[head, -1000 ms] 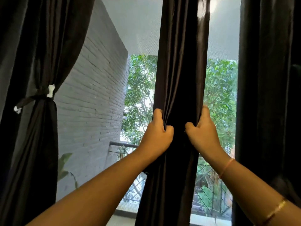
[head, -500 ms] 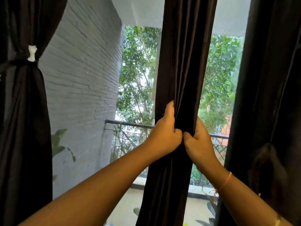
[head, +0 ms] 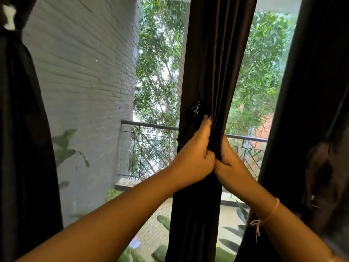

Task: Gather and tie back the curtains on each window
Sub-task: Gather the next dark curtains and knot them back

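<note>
A dark middle curtain (head: pixel 211 63) hangs in front of the window, bunched into a narrow column. My left hand (head: pixel 196 157) grips its left side and my right hand (head: pixel 229 165) grips its right side; the two hands touch and squeeze the folds together. Just above my left hand, a dark tie strip with pale stitching (head: pixel 195 110) shows on the curtain. At the far left hangs another dark curtain (head: pixel 20 129), tied back with a band bearing a white clip (head: pixel 9 17). A third dark curtain (head: pixel 311 91) hangs loose at the right.
Beyond the window glass are a grey brick wall (head: pixel 81 72), a metal balcony railing (head: pixel 151 127), green trees and some plants on the balcony floor. A dark tassel-like bundle (head: pixel 319 173) hangs against the right curtain.
My hands have slid lower on the middle curtain and come together until they touch, bunching it tighter. The view has tilted down, so the left curtain's clip sits near the top corner.
</note>
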The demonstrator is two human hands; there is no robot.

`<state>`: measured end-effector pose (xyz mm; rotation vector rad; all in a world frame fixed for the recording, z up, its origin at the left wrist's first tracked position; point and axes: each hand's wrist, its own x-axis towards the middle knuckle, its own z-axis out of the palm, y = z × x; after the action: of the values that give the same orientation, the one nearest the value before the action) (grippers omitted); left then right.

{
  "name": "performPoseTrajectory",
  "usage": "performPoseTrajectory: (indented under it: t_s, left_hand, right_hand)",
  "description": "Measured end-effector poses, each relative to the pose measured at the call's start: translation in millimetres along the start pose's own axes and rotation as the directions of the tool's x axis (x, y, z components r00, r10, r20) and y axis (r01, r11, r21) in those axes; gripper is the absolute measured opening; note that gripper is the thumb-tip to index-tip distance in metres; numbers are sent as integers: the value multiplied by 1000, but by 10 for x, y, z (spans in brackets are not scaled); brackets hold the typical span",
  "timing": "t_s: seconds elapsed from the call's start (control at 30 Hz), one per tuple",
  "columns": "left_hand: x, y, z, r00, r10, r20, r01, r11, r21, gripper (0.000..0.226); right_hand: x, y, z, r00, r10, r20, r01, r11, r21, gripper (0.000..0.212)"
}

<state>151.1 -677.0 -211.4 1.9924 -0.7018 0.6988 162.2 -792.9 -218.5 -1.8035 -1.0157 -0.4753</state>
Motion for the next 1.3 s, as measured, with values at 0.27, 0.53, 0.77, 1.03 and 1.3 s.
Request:
performPoseTrajectory:
  t_s: [0.27, 0.53, 0.77, 1.03, 1.3]
  left_hand:
    - [-155, -75, 66, 991, -87, -105, 70, 986, -153, 72]
    - [-233, -66, -41, 977, -134, -163, 108, 982, -158, 31]
    - [-293, 54, -82, 971, -137, -196, 111, 984, -136, 20]
    - [-327, -14, -12, 942, -5, -335, 41, 994, 101, 14]
    - [-323, 38, -74, 938, 29, -346, -8, 998, 63, 30]
  right_hand:
    - [-145, -4, 97, 998, 70, 6, -70, 993, 96, 67]
    - [-178, 10, 195, 992, 124, -9, -123, 990, 76, 72]
    - [-269, -36, 232, 989, 140, 45, -145, 979, 141, 65]
    - [-332, -23, 305, 990, 108, 86, -113, 991, 67, 70]
    - [-306, -47, 335, 992, 20, 126, -20, 1000, 5, 78]
